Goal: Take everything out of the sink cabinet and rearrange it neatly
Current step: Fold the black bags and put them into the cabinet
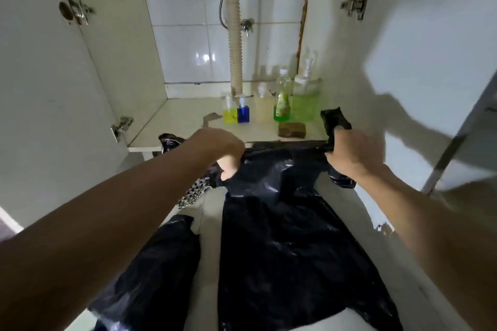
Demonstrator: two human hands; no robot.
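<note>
two hands hold one black plastic bag by its top edge, stretched between them just in front of the open sink cabinet, its body hanging down over the pale floor. the left hand has its fingers curled tight around a bunched corner of the bag; the right hand clenches the other corner, with a handle loop sticking up past its thumb. pulling the edge taut like this looks meant to flatten the bag so it can be folded or laid neatly.

a second black bag lies crumpled on the floor to the left, apart from the held one, and a scrap of black-and-white patterned cloth peeks out under the left wrist.

inside the cabinet, five bottles stand in a row along the shelf toward the right: a small yellow bottle, a small blue bottle, a pale jug, a clear bottle with green liquid and a large green pump bottle. the ordered line suggests rearranging is already under way. a brown sponge sits just in front of them. a ribbed drain hose runs down the tiled back wall.
</note>
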